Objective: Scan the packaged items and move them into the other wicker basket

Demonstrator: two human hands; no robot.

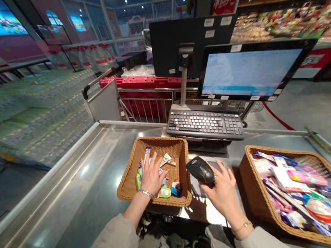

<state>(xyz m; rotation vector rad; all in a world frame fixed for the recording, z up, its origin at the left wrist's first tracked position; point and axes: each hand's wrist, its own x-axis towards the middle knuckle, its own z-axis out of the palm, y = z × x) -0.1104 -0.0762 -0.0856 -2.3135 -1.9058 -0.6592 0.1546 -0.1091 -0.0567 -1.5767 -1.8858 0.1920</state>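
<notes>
Two bare hands are before us: our left hand (pixel 151 176) spreads its fingers over small bright packets (pixel 165 191) in a tan woven wicker basket (pixel 131 189), hold unclear, while our right hand (pixel 224 194) curls around a black handheld barcode scanner (pixel 199 170), its long axis pointing far-left toward that basket.

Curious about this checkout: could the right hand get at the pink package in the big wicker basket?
Probably yes. The right hand sits beside the big wicker basket, with only its rim between, and the pink package lies on top; but the hand grips a handheld scanner.
</notes>
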